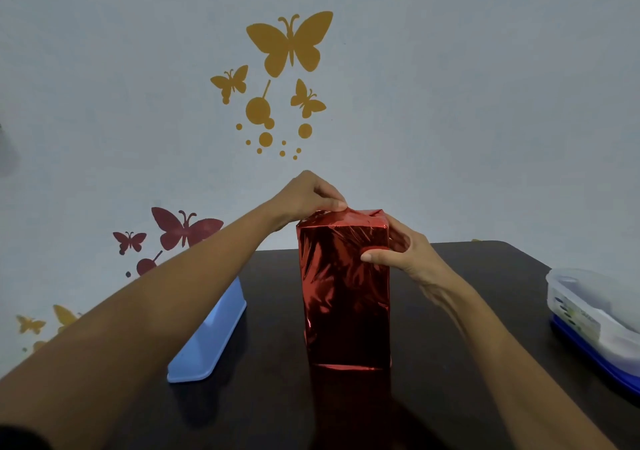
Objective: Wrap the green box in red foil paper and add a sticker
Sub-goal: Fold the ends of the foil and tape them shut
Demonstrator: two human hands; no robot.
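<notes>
Two hands on it now: wrapped box (346, 311) stands upright on the surface (450, 328), red foil (332, 269) all over. L hand (304, 196) fingers (333, 203) pinch the top flap (362, 215); R hand (407, 253) grips the side near the top, thumb on front. Imo keep R firm, pull flap taut, crease flat b4 sticker.

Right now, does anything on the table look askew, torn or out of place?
Only the foil-wrapped box: its top end is loose and crumpled where the left hand pinches it, and the front face is wrinkled. It stands upright, gripped by the right hand. No tear or spill shows.
</notes>
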